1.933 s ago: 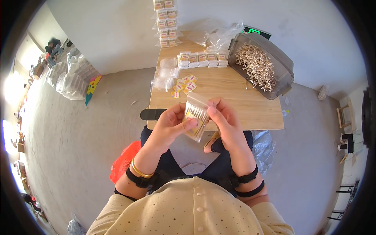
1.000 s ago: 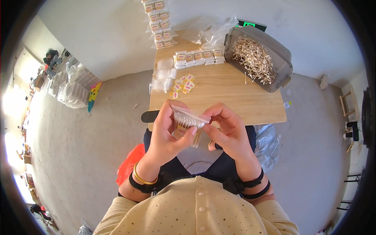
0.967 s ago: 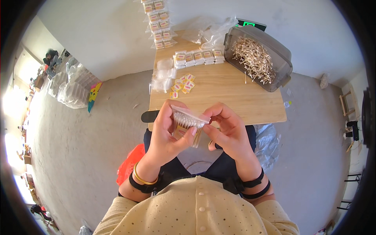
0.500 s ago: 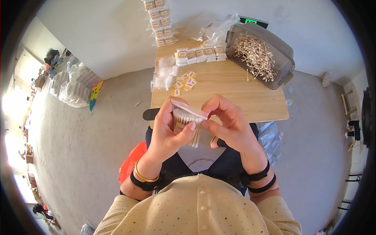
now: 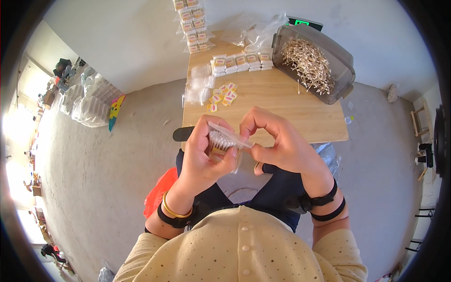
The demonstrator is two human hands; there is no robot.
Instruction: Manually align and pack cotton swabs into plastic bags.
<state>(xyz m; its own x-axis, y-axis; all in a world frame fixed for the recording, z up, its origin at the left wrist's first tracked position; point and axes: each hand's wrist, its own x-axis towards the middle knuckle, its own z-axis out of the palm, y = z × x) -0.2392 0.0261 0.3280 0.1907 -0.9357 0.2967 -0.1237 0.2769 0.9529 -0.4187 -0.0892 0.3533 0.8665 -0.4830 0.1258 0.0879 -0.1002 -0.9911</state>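
Observation:
My left hand is closed round a small clear plastic bag of cotton swabs, its thumb pressed on the front. White swab tips show at the bag's upper end, and a yellow label lies inside against the sticks, partly behind the thumb. At the bag's right upper corner, my right hand pinches the plastic edge between thumb and forefinger. Both hands are above my lap, at the table's near edge. Beyond them, several small yellow-and-white label cards lie scattered on the wooden table.
A grey translucent bin of loose swabs lies tilted at the table's back right. Filled packs stand in a row, left of the bin. Empty clear bags are piled at the left edge, with stacked bagged packs behind.
My right hand has moved slightly right and its fingers have spread wider from the bag, drawing the corner outward. The left hand keeps its hold and has barely moved.

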